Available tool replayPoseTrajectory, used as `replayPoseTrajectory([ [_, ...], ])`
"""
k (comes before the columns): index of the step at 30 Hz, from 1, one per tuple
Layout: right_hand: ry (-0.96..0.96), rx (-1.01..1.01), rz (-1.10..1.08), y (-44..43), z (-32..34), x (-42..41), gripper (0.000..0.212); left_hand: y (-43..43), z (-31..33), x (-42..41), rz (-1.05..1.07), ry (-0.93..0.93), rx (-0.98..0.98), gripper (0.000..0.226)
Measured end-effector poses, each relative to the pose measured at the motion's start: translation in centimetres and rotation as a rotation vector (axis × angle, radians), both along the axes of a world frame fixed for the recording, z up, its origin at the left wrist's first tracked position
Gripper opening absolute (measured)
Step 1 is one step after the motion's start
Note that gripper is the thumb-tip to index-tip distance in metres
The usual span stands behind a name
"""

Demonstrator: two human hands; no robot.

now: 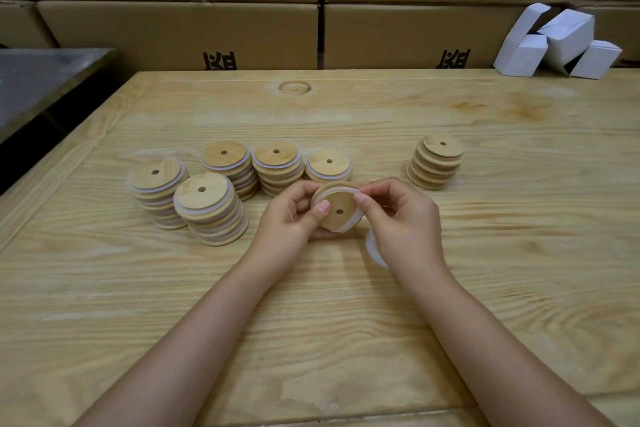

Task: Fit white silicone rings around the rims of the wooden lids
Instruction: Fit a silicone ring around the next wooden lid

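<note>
A wall of cardboard boxes (180, 31) is standing along the back, and a wide wooden table (346, 322) is filling most of the view in front of it. A grey tabletop (41, 80) is showing at the far left, beside the table. A few small white boxes (561, 42) are lying in a heap at the table's far right corner.

Five stacks of ringed lids (211, 208) are sitting in a cluster left of centre, with white edges showing between the wood. A stack of bare lids (436, 163) is standing apart on the right.

Both forearms are reaching in from the near edge and meeting at the middle of the table. The left hand (291, 218) is gripping a single lid (337, 211) tilted toward the camera just above the table, with its thumb pressing on the lid's face near the small centre hole. The right hand (401, 218) is pinching a white ring (332, 191) at the lid's upper right rim. The ring is lying along the top of the rim and down the right side. A small pile of loose rings (375, 250) is lying on the table, partly hidden under the right hand.
</note>
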State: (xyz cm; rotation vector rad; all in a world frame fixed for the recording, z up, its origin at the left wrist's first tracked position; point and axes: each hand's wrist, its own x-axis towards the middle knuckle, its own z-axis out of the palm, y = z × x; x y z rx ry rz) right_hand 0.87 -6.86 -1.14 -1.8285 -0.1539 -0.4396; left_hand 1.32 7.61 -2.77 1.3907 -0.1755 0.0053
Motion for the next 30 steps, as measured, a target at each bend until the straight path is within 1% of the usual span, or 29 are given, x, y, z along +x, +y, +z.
replayPoseTrajectory([
  [5,0.039,0.177,0.016,0.3,0.1,0.0,0.027,0.0,0.2,0.1,0.032,0.017,-0.055,0.017],
  [11,0.144,0.306,0.112,0.2,0.2,0.4,0.016,0.3,0.4,0.0,0.024,0.077,-0.089,0.016],
  [13,0.148,0.311,0.127,0.1,0.1,0.4,0.012,0.3,0.4,0.0,0.017,0.081,-0.083,0.015],
  [15,0.129,0.254,0.132,0.1,-0.1,0.4,0.012,0.3,0.5,0.1,0.024,0.082,-0.097,0.014],
  [18,0.081,0.119,0.071,0.2,-0.4,0.3,0.014,0.4,0.6,0.1,0.028,0.077,-0.096,0.013],
  [22,0.040,0.032,0.000,0.2,-0.5,0.2,0.013,0.4,0.5,0.0,-0.013,0.069,-0.054,0.009],
  [24,-0.001,-0.062,-0.006,0.3,-0.5,-0.1,0.014,0.3,0.3,0.0,-0.002,0.043,0.011,0.006],
  [26,-0.049,-0.142,-0.014,0.5,-0.5,-0.4,0.011,0.1,0.0,-0.1,0.032,-0.044,0.145,0.009],
  [28,-0.093,-0.167,-0.028,0.6,-0.5,-0.5,0.004,0.0,-0.2,-0.2,0.047,-0.129,0.246,0.018],
  [30,-0.122,-0.155,-0.036,0.5,-0.5,-0.6,0.001,-0.1,-0.2,-0.3,0.054,-0.141,0.253,0.020],
])
